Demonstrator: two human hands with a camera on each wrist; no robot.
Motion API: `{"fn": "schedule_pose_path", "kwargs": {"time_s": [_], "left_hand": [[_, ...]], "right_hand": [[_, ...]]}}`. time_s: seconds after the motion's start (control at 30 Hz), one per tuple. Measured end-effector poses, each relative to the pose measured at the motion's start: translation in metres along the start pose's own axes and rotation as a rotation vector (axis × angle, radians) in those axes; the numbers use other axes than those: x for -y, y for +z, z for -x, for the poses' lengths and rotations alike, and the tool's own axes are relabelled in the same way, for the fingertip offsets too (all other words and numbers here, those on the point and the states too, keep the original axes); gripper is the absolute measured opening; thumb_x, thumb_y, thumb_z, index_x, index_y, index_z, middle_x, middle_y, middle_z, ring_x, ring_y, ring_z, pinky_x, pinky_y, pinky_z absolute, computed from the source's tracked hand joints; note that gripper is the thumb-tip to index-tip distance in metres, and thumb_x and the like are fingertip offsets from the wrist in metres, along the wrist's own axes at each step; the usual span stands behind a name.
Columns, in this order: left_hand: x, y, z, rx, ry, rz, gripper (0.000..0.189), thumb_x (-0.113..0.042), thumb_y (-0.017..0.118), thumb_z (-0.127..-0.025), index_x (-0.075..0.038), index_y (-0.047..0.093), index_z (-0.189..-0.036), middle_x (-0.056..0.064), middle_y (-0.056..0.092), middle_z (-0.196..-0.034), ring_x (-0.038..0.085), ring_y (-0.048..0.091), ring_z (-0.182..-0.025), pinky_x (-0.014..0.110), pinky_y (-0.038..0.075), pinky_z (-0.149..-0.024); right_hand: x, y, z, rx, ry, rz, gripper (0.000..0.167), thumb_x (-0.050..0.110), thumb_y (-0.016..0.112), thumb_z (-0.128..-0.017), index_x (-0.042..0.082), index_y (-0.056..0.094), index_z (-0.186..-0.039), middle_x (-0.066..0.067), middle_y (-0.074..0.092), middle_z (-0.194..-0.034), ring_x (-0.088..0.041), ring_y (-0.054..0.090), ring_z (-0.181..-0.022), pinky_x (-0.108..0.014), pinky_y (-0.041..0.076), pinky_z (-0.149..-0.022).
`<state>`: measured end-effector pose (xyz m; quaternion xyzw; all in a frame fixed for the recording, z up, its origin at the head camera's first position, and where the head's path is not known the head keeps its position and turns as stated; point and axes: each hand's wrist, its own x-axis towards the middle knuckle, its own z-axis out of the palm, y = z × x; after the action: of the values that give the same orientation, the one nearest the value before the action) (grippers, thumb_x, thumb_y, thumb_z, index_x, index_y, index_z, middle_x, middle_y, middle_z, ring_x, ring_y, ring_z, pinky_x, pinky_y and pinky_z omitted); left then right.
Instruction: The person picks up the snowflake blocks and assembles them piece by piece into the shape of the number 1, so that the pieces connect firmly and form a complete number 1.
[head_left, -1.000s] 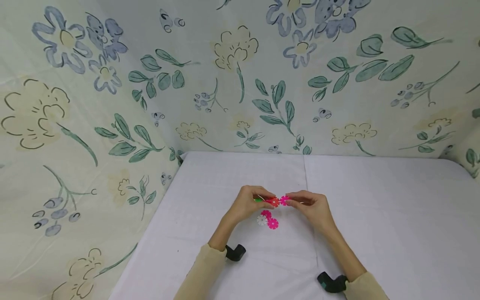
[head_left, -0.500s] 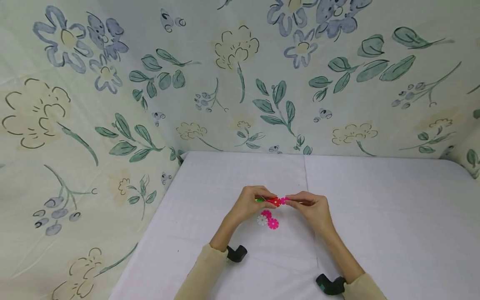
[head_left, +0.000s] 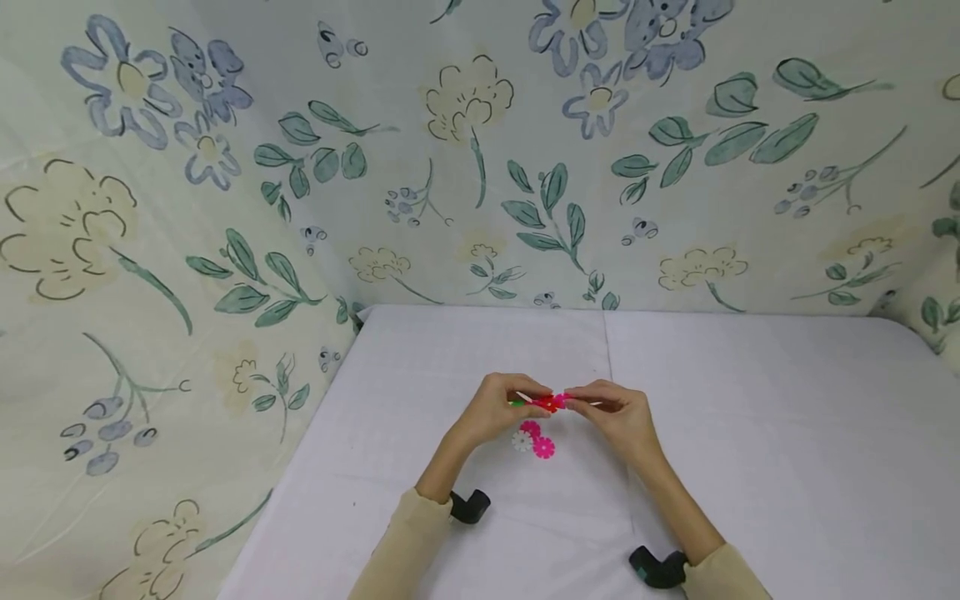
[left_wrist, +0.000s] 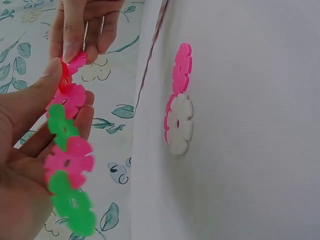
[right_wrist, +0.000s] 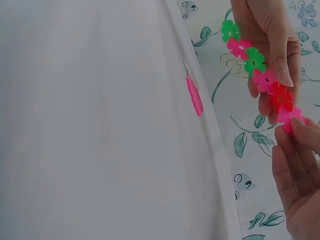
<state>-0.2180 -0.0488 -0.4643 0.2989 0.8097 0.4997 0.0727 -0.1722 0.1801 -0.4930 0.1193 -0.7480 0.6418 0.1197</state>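
Note:
Above the table, my left hand (head_left: 489,410) pinches a chain of flower-shaped interlocking discs near its red end disc (right_wrist: 281,97). Green discs (left_wrist: 74,204) and pink discs (left_wrist: 69,162) alternate along the rest of the chain, which lies across the palm and fingers. My right hand (head_left: 621,418) pinches one pink flower disc (right_wrist: 288,118) between thumb and fingers. That disc's edge meets the red disc; how deep the slots engage is hidden by fingers. Below the hands, a white disc (head_left: 522,441) and two pink discs (head_left: 543,448) lie close together on the table.
A white cloth covers the table (head_left: 750,433), with a crease running down its middle. Floral fabric (head_left: 420,167) hangs behind and at the left. Black wrist-worn devices (head_left: 471,506) sit at both wrists.
My right hand has shifted slightly left, bringing its pink disc from beside the red disc to overlapping its edge. The left hand and the loose discs stay nearly in place.

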Motion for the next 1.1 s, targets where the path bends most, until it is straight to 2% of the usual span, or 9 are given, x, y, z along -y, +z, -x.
{"fn": "schedule_pose_path", "kwargs": {"time_s": [0.1, 0.2, 0.3, 0.5, 0.63, 0.77, 0.9, 1.0, 1.1], "left_hand": [[-0.003, 0.001, 0.000, 0.025, 0.027, -0.047, 0.035, -0.014, 0.083, -0.088, -0.009, 0.077, -0.122, 0.002, 0.078, -0.115, 0.008, 0.069, -0.102, 0.020, 0.058, -0.086], [-0.006, 0.006, 0.000, 0.023, 0.067, -0.123, 0.040, -0.012, 0.083, -0.088, -0.010, 0.075, -0.127, 0.002, 0.077, -0.117, 0.011, 0.069, -0.103, 0.016, 0.056, -0.088], [-0.008, 0.010, 0.000, -0.011, 0.113, -0.178, 0.043, -0.008, 0.083, -0.086, -0.009, 0.073, -0.129, 0.005, 0.077, -0.117, 0.014, 0.070, -0.104, 0.013, 0.056, -0.088], [-0.012, 0.014, 0.001, -0.076, 0.194, -0.240, 0.043, -0.007, 0.085, -0.084, -0.005, 0.074, -0.126, 0.007, 0.078, -0.113, 0.015, 0.073, -0.101, 0.013, 0.056, -0.088], [-0.012, 0.017, 0.001, -0.111, 0.195, -0.249, 0.041, -0.009, 0.085, -0.084, -0.002, 0.075, -0.123, 0.008, 0.078, -0.109, 0.015, 0.073, -0.096, 0.014, 0.057, -0.086], [-0.011, 0.017, 0.000, -0.134, 0.176, -0.198, 0.038, -0.009, 0.085, -0.084, -0.002, 0.077, -0.120, 0.008, 0.078, -0.106, 0.017, 0.073, -0.093, 0.018, 0.060, -0.084], [-0.009, 0.012, 0.001, -0.148, 0.128, -0.164, 0.037, -0.009, 0.085, -0.084, -0.003, 0.077, -0.119, 0.007, 0.078, -0.105, 0.016, 0.072, -0.093, 0.024, 0.062, -0.085], [-0.005, 0.006, 0.001, -0.162, 0.097, -0.160, 0.036, -0.009, 0.085, -0.083, -0.005, 0.078, -0.118, 0.007, 0.079, -0.105, 0.016, 0.072, -0.093, 0.029, 0.063, -0.085], [0.000, 0.000, 0.001, -0.177, 0.070, -0.161, 0.035, -0.010, 0.086, -0.083, -0.005, 0.079, -0.117, 0.006, 0.079, -0.104, 0.016, 0.071, -0.092, 0.029, 0.063, -0.084]], "right_hand": [[-0.001, 0.001, -0.001, 0.009, 0.012, -0.012, 0.022, 0.003, 0.080, -0.088, 0.000, 0.079, -0.110, -0.019, 0.077, -0.103, -0.012, 0.074, -0.092, -0.022, 0.062, -0.083], [-0.001, 0.001, 0.000, -0.003, 0.041, -0.034, 0.023, 0.003, 0.080, -0.089, -0.002, 0.078, -0.111, -0.021, 0.078, -0.106, -0.012, 0.076, -0.091, -0.022, 0.062, -0.083], [0.000, 0.003, 0.000, -0.015, 0.071, -0.047, 0.025, 0.005, 0.080, -0.089, -0.003, 0.077, -0.112, -0.019, 0.079, -0.107, -0.010, 0.077, -0.090, -0.023, 0.062, -0.082], [0.004, 0.007, 0.000, -0.037, 0.123, -0.112, 0.028, 0.004, 0.079, -0.090, -0.010, 0.074, -0.113, -0.006, 0.082, -0.102, -0.009, 0.079, -0.085, -0.026, 0.063, -0.080], [0.005, 0.010, 0.000, -0.051, 0.137, -0.132, 0.028, 0.004, 0.078, -0.090, -0.013, 0.073, -0.112, -0.005, 0.082, -0.100, -0.010, 0.079, -0.082, -0.027, 0.063, -0.078], [0.005, 0.011, 0.001, -0.036, 0.134, -0.136, 0.028, 0.004, 0.077, -0.092, -0.013, 0.073, -0.114, -0.007, 0.081, -0.102, -0.009, 0.079, -0.083, -0.026, 0.063, -0.078], [0.003, 0.011, 0.000, -0.013, 0.138, -0.129, 0.029, 0.005, 0.074, -0.095, -0.013, 0.071, -0.117, -0.020, 0.078, -0.108, -0.008, 0.079, -0.083, -0.026, 0.063, -0.079], [0.001, 0.010, 0.000, 0.018, 0.192, -0.115, 0.031, 0.008, 0.074, -0.096, -0.009, 0.070, -0.121, -0.028, 0.074, -0.115, -0.010, 0.079, -0.085, -0.025, 0.063, -0.081], [-0.001, 0.011, 0.001, 0.096, 0.266, -0.058, 0.033, 0.013, 0.074, -0.096, -0.005, 0.071, -0.124, -0.027, 0.073, -0.118, -0.011, 0.078, -0.085, -0.022, 0.062, -0.080]]}}
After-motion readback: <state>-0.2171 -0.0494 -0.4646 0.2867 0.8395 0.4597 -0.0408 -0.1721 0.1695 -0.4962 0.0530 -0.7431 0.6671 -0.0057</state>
